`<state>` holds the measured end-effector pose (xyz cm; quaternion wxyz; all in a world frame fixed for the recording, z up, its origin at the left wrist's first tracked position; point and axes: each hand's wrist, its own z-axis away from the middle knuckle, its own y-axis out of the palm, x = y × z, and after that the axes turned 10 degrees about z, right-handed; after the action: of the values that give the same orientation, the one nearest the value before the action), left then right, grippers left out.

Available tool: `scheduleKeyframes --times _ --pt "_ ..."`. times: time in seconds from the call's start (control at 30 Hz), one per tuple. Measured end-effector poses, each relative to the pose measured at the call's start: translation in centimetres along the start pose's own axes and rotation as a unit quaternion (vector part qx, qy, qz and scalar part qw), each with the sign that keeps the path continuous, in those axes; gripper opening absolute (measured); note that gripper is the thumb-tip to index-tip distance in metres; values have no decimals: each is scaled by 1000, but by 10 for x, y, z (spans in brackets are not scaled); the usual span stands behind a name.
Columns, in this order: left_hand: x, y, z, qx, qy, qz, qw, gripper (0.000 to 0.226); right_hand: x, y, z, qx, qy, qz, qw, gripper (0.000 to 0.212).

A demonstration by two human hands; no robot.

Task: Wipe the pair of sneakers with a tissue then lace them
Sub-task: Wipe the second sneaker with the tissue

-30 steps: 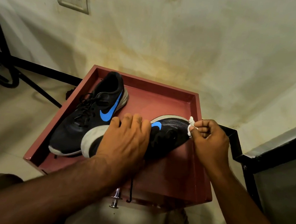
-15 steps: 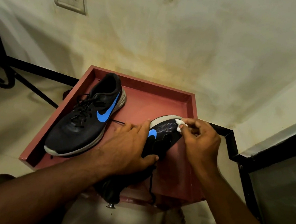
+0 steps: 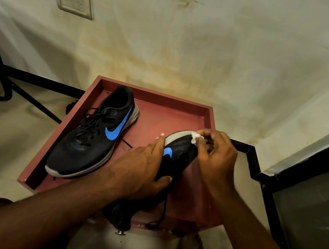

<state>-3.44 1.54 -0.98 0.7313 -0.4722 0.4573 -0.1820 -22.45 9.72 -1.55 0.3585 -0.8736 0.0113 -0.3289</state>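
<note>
- Head view: both black sneakers carry a blue swoosh logo; no readable writing shows.
- My left hand (image 3: 140, 170) grips the unlaced sneaker (image 3: 176, 158), fingers curled round it, tilted over the red tray (image 3: 182, 104).
- My right hand (image 3: 216, 160) pinches the white tissue (image 3: 195, 137) against its pale sole edge.
- Laced sneaker (image 3: 95, 137) lies flat in the tray, left.
- Compared with a second ago, the held sneaker is lifted and turned more upright.

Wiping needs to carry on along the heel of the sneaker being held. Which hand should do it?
The right hand: it already pinches the tissue against the held sneaker at its heel rim. The left hand grips that sneaker to steady it, so it is probably best left there.
</note>
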Motion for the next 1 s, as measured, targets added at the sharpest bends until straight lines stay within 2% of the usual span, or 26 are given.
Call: scheduleKeyframes --times 0.13,0.2,0.37,0.43,0.53,0.6,0.7,0.77,0.83,0.93,1.0 --pt "3 5 -4 -20 25 28 999 96 33 9 28 85 -135 -26 987 10" --pt "4 4 -3 -22 30 31 999 95 30 10 23 94 -173 -14 980 11" --pt "1 -1 -2 -3 12 20 1000 103 -8 4 -7 13 -19 19 1000 12" --pt "1 0 -3 -5 12 21 1000 103 2 4 2 34 -41 -3 999 11" --pt "3 4 -4 -17 19 36 999 99 28 8 25 118 -145 -43 981 11" --pt "4 3 -4 -19 23 34 999 99 26 11 22 118 -166 -36 978 10" --pt "2 0 -2 -10 15 24 1000 102 1 8 -3 43 -50 -18 998 9" --pt "1 -1 -2 -9 14 26 1000 103 -8 5 -9 23 14 -18 999 8" --pt "1 0 -2 -10 12 27 1000 102 0 7 1 49 -1 -42 998 6" --pt "3 1 -4 -19 12 42 999 99 22 13 25 150 -83 -89 981 9" --pt "4 -2 -4 -18 8 56 998 99 25 15 24 166 -70 -130 975 11"
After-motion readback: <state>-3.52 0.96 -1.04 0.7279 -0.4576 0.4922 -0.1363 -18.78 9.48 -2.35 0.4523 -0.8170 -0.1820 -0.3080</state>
